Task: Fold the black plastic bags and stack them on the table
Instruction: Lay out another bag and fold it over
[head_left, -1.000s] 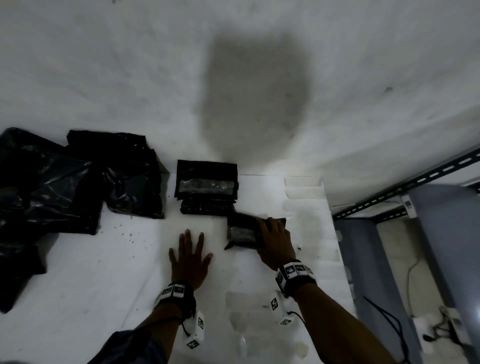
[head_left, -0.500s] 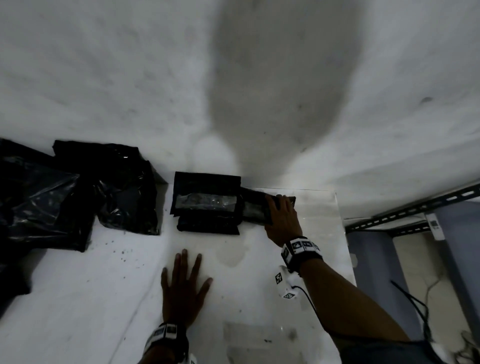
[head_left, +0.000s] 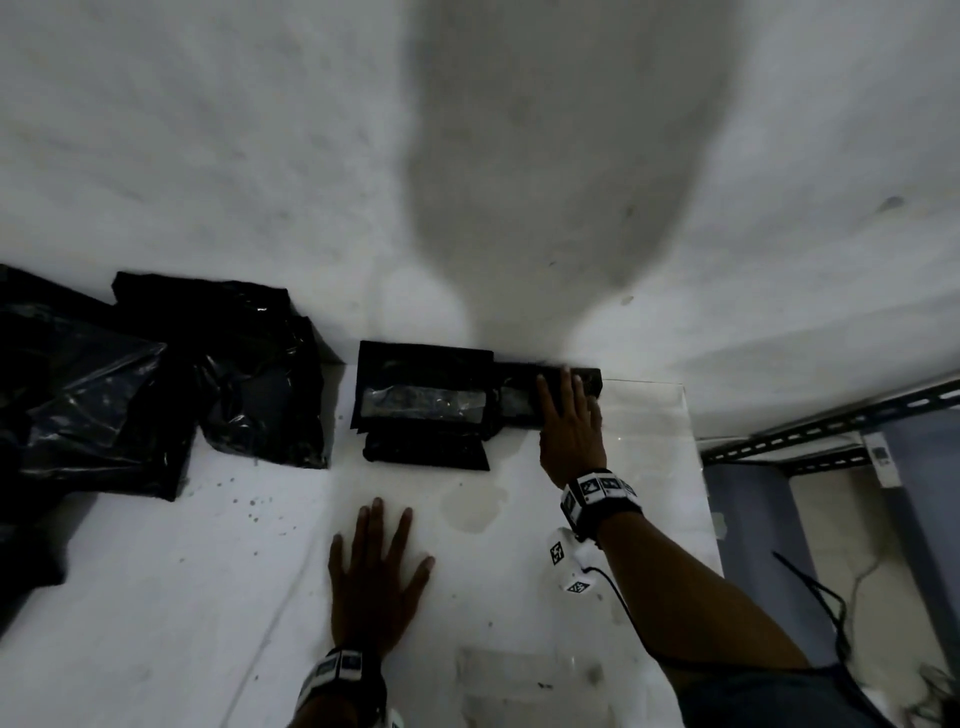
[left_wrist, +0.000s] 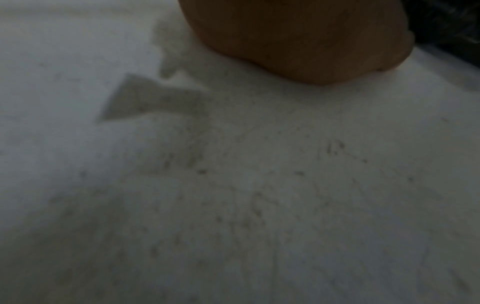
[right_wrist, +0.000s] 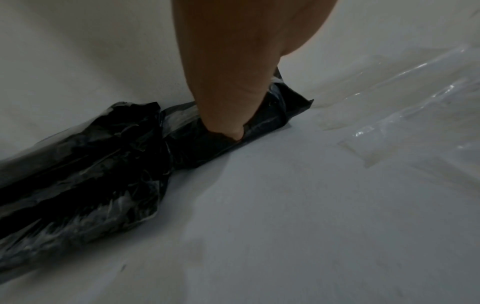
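Hands two, right hand (head_left: 570, 428) pressing flat on folded bag (head_left: 519, 397), left hand (head_left: 375, 582) spread on table (head_left: 182, 597).

Black wristbands (head_left: 600, 499) with white markers

A bare storage or utility room, dimly lit; a white table (head_left: 156, 597) stands against a plain white wall (head_left: 260, 156); slotted metal shelving rails (head_left: 831, 415) and loose cables (head_left: 831, 597) beside it.

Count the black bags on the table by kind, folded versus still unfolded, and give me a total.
Folded bags: 3, two stacked, one under the right hand
Unfolded bags: 2 visible, the pile may hide more
Total: 5
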